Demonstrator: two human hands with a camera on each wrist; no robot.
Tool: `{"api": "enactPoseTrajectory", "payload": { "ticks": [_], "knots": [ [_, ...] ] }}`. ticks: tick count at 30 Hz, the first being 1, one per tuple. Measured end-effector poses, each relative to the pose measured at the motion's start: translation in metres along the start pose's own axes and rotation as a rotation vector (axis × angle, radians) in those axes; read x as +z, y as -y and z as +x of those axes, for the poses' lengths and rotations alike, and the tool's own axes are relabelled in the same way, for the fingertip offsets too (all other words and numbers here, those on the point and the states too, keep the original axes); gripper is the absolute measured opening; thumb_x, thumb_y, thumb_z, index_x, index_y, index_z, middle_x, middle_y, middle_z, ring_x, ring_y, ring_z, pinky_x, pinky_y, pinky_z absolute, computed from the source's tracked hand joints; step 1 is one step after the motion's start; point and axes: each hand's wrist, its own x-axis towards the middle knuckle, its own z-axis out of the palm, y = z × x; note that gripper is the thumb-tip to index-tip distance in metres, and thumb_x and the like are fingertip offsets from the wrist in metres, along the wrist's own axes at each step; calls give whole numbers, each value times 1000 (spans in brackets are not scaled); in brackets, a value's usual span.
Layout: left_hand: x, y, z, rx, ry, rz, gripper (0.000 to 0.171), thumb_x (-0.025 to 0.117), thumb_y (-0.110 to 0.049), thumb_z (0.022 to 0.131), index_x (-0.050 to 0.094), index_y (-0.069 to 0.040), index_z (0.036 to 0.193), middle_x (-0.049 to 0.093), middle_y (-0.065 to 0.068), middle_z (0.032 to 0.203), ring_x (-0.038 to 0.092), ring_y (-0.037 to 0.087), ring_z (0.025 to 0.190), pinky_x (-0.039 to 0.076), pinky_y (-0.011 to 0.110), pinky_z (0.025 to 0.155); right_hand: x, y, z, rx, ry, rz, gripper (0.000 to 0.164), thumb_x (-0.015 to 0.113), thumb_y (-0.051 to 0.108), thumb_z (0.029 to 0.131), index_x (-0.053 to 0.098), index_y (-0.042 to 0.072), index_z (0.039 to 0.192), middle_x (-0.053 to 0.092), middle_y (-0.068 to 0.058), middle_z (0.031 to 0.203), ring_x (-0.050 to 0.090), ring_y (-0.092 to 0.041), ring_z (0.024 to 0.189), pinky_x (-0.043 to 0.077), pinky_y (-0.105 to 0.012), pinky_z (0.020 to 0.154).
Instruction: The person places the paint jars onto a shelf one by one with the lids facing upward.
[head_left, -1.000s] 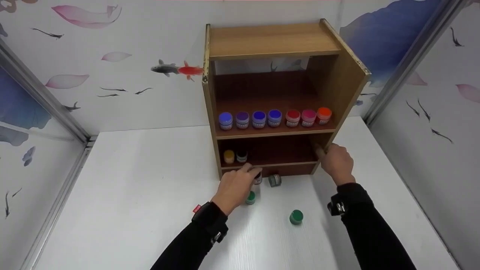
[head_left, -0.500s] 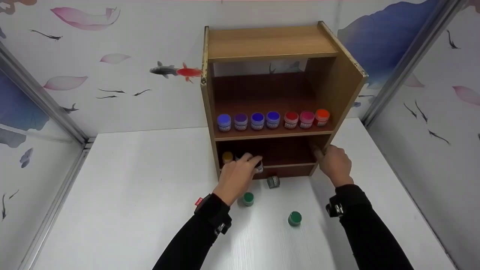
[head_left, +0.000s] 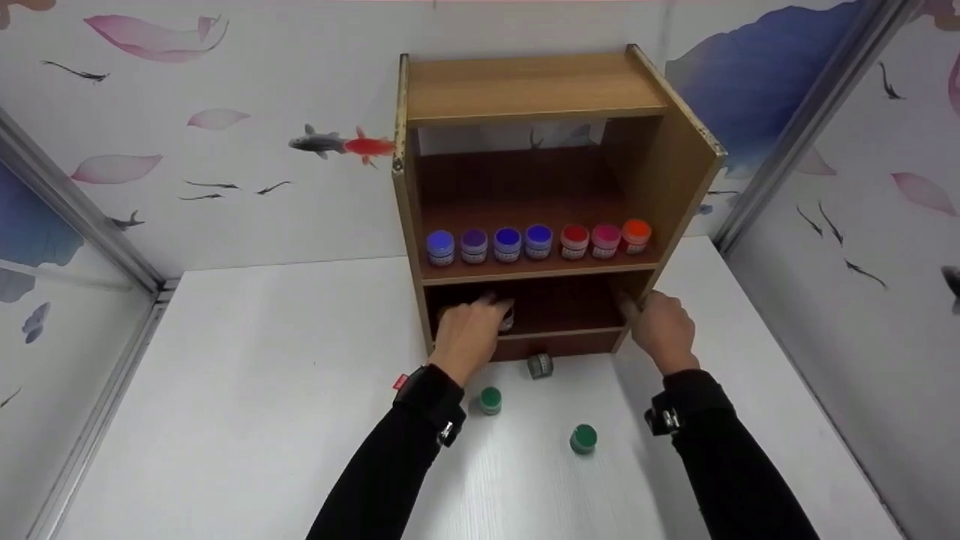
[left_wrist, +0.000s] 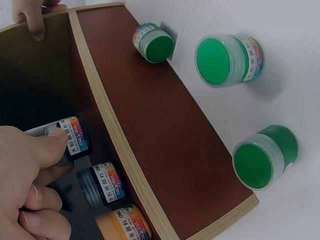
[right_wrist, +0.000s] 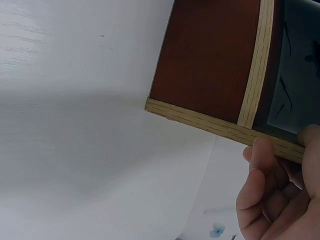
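My left hand (head_left: 469, 334) reaches into the cabinet's lower compartment. Its thumb and fingers pinch a small dark paint jar (left_wrist: 76, 137), label showing. Beside that jar stand another dark paint jar (left_wrist: 106, 185) and a yellow paint jar (left_wrist: 127, 222); in the head view the hand hides them. My right hand (head_left: 664, 330) grips the right side panel (right_wrist: 200, 120) of the wooden cabinet (head_left: 532, 86), thumb inside and fingers outside. In front, a green-lidded jar (head_left: 540, 366) lies against the base, with two more green jars (head_left: 490, 400), (left_wrist: 265, 157) on the table.
On the upper shelf a row of paint jars runs from a blue jar (head_left: 440, 247) through purple and red to an orange jar (head_left: 636, 236). The cabinet stands on a white table (head_left: 300, 390) against a patterned wall (head_left: 300, 210).
My left hand has lifted the dark jar from in front of the cabinet over the lower ledge and into the lower compartment. My right hand keeps its grip on the side panel.
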Motion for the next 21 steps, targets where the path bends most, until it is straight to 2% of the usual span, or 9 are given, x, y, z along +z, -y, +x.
{"api": "enactPoseTrajectory", "payload": {
  "ticks": [8, 12, 17, 21],
  "knots": [
    [6, -5, 6, -19, 7, 53, 26, 62, -13, 94, 70, -23, 117, 72, 1, 91, 56, 13, 60, 37, 28, 45, 0, -1, 1, -4, -6, -2, 55, 44, 46, 100, 67, -4, 107, 70, -15, 81, 56, -21, 62, 36, -28, 48],
    [8, -5, 8, -36, 20, 51, 18, 64, -16, 93, 72, -21, 108, 72, 1, 84, 61, 14, 63, 43, 30, 48, 1, -1, 1, -9, -12, -4, 54, 45, 44, 100, 67, -4, 106, 70, -16, 81, 56, -21, 62, 37, -28, 48],
    [8, -4, 8, -54, 28, 50, 18, 65, -23, 93, 71, -22, 110, 71, 0, 85, 65, 17, 68, 48, 32, 52, 1, -1, 0, -6, -3, 2, 54, 44, 43, 100, 67, -5, 111, 71, -18, 86, 60, -22, 67, 39, -28, 51],
    [9, -3, 7, -62, 43, 42, 21, 65, -22, 93, 70, -22, 113, 72, 1, 87, 66, 19, 71, 51, 35, 56, 0, -1, 0, 6, 15, 4, 56, 43, 44, 101, 65, -5, 115, 71, -18, 89, 61, -23, 69, 40, -29, 52]
  ]
}}
